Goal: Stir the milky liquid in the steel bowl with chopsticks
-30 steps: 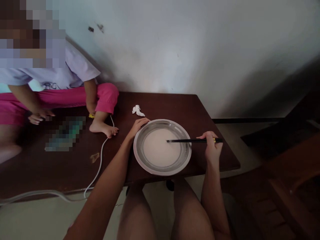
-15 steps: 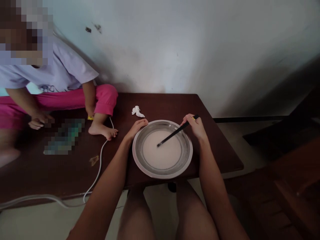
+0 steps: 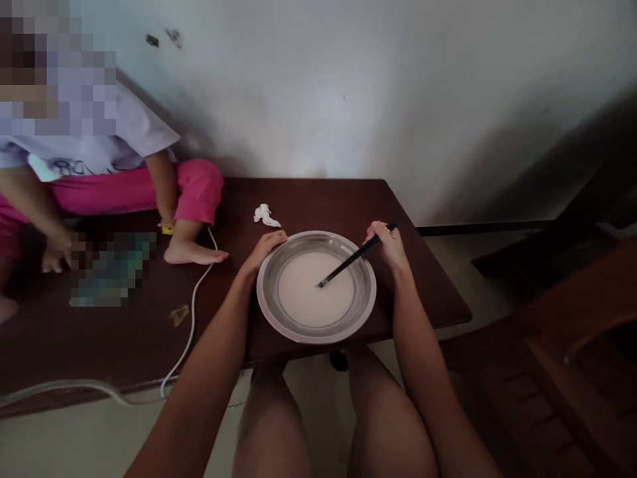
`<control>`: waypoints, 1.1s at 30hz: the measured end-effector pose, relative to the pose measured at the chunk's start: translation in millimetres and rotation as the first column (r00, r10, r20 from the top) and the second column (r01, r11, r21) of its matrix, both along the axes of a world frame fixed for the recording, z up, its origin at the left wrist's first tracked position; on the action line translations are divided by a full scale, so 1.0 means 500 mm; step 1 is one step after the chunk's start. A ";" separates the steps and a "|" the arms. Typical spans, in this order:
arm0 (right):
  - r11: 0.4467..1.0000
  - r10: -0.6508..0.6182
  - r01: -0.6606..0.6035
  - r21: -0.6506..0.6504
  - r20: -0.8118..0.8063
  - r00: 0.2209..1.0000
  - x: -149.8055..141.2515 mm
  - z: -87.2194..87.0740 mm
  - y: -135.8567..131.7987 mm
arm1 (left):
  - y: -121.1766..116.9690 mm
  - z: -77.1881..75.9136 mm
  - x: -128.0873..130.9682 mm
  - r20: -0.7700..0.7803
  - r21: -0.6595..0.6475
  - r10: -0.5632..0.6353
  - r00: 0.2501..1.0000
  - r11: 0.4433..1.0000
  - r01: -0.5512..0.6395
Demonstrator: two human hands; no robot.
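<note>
Both arms out front, forearms bare, hands roughly level.
Left forearm [image 3: 206, 352] angled inward, left hand [image 3: 267, 248] lightly curved, thumb indistinct. Right forearm [image 3: 423, 325] slants in likewise; right hand [image 3: 387, 243] closed, fingers bunched. Bare thighs [image 3: 388, 411] between.

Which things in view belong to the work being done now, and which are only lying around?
In use:
- Metal basin of pale liquid, left hand at its rim
- Black utensil, held in the right hand

Lying about:
- Crumpled white tissue, beyond the left hand
- White cable
- Small brownish scrap beside the cable
</note>
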State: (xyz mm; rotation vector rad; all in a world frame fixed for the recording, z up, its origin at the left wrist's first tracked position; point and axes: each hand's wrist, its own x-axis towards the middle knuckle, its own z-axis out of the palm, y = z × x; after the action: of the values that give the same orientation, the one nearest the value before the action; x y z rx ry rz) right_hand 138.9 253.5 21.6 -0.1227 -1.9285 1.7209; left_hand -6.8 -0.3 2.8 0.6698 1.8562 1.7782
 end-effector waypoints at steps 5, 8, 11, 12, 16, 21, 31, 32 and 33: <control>0.997 0.067 -0.066 0.026 -0.011 0.998 0.001 0.003 -0.003 | 0.001 0.002 0.000 -0.018 -0.029 -0.011 1.000 1.000 0.010; 1.000 0.028 -0.028 -0.004 -0.050 0.998 -0.001 0.004 -0.004 | 0.002 -0.001 -0.002 -0.006 -0.017 0.003 1.000 1.000 -0.003; 0.992 0.123 -0.123 -0.020 -0.003 0.992 -0.008 0.000 -0.009 | 0.004 -0.005 -0.003 0.016 -0.008 0.003 1.000 1.000 -0.003; 0.987 0.156 -0.156 -0.031 -0.002 0.988 -0.012 -0.001 -0.009 | 0.004 -0.005 -0.003 0.020 -0.007 0.001 1.000 1.000 -0.001; 0.991 0.126 -0.129 -0.042 -0.062 0.990 -0.033 0.006 0.002 | 0.004 -0.004 -0.003 0.011 -0.009 -0.003 1.000 1.000 0.003; 0.973 0.230 -0.230 -0.006 0.013 0.973 -0.059 0.028 0.011 | 0.003 -0.001 -0.002 0.005 -0.014 -0.012 1.000 1.000 0.012; 0.933 0.345 -0.349 -0.084 -0.059 0.937 -0.073 0.010 0.001 | 0.002 0.002 0.003 0.006 0.014 0.002 1.000 1.000 -0.002; 0.924 0.372 -0.373 -0.085 -0.034 0.928 -0.066 0.009 0.005 | 0.002 0.003 0.004 0.008 0.017 0.001 1.000 1.000 -0.001; 0.917 0.390 -0.390 -0.089 -0.014 0.921 -0.060 0.008 0.008 | 0.002 0.003 0.004 0.011 0.018 -0.001 1.000 1.000 0.000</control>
State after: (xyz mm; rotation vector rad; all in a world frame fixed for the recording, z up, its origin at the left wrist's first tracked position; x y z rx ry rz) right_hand 109.0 257.7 25.7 0.2444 -1.9762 2.0633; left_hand -4.7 0.8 4.3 0.6657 1.8350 1.7967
